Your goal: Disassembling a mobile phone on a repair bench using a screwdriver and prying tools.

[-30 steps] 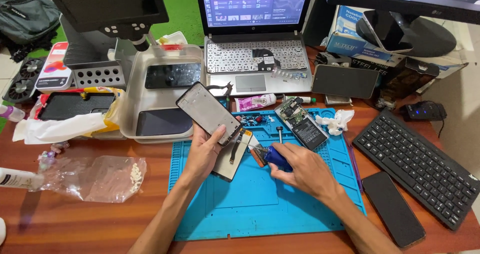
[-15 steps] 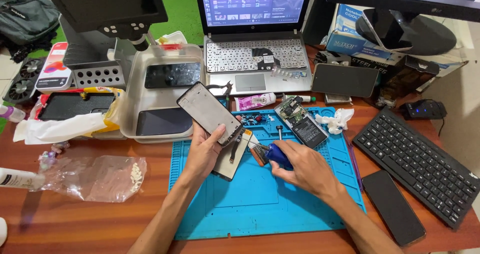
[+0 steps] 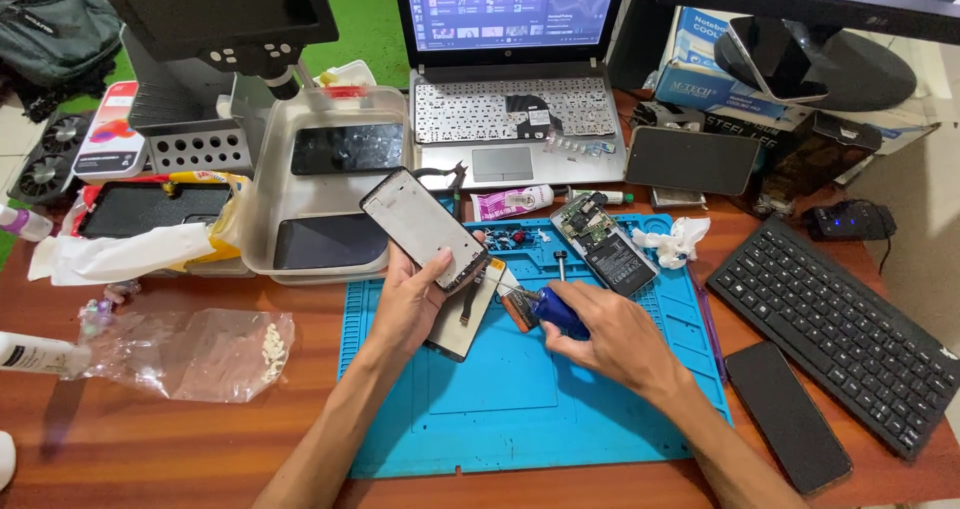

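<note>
1. I see the blue work mat (image 3: 520, 389) on the wooden desk (image 3: 180, 449), in front of the laptop (image 3: 510, 119).
2. My left hand (image 3: 415, 304) is closed around a phone screen panel (image 3: 422, 227), thumb on its lower glass, fingers behind, tilting it above the mat.
3. My right hand (image 3: 615, 334) grips a blue-handled tool (image 3: 550, 311), fingers curled tight, its tip just beside the panel's lower edge.
4. An opened phone (image 3: 605, 247) lies near.

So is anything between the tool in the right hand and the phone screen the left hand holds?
Nothing visible: the right hand aims its blue-handled tool at the phone screen in the left hand, across an open gap.
</note>
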